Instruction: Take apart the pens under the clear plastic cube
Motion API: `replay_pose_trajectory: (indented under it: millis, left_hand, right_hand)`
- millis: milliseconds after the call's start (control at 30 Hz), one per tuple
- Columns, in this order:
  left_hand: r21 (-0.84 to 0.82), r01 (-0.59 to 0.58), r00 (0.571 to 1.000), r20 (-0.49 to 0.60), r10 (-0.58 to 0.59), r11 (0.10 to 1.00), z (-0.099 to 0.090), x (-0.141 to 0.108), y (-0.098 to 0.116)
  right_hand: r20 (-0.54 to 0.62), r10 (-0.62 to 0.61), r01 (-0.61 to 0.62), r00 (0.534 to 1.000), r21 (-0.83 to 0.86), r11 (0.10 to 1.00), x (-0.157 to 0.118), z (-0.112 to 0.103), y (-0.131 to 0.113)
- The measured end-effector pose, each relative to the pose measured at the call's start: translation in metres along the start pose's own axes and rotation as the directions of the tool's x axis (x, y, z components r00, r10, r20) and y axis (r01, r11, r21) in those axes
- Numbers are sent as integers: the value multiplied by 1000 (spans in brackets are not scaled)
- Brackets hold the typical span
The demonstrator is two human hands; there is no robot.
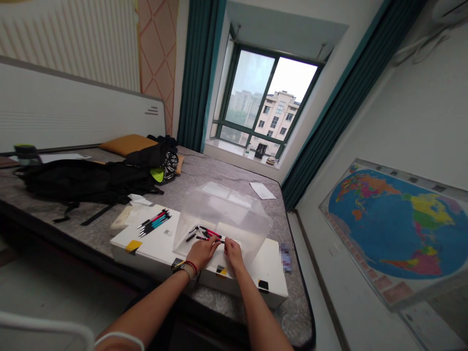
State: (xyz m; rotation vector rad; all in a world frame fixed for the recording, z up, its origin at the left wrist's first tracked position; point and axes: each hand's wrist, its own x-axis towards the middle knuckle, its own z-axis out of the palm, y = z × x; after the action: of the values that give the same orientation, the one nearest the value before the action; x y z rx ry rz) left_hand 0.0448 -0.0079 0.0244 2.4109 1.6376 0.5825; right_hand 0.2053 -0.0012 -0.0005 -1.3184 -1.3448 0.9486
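Observation:
Inside the mouth of a translucent plastic bin (234, 207), my two hands meet over a dark pen (202, 238). The fingers of my left hand (202, 254) are closed on its barrel. My right hand (233, 252) pinches its right end, where fingers hide part of it. Just beyond lie red and black pens (210, 232) and loose black pen parts (190, 237), too small to make out exactly. Left of the bin, a row of assembled pens (155, 223) in red, black and blue lies on the white box (122, 239).
The white box rests on a grey mattress (215, 168). A black backpack (91, 180) and an orange cushion (127, 144) lie at the left. Crumpled tissue (139, 200) sits by the box's left end, and white paper (262, 190) lies behind the bin.

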Motion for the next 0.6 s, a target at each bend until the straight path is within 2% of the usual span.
replay_pose_trajectory:
  millis: [167,400,600]
  left_hand:
    - [-16,19,1000,1,-19,1000,-2,0,1]
    - [-43,39,999,14,-39,998,-6,-1,3]
    - [-28,36,999,4,-36,999,-5,-1,3]
  right_hand:
    - [3,-13,13,1000,5,1000,-2,-2,0]
    - [-5,-53,52,999,-119,992,-2,-1,-3]
    - [-17,-5,4,1000,-74,997,-4,-1,-5]
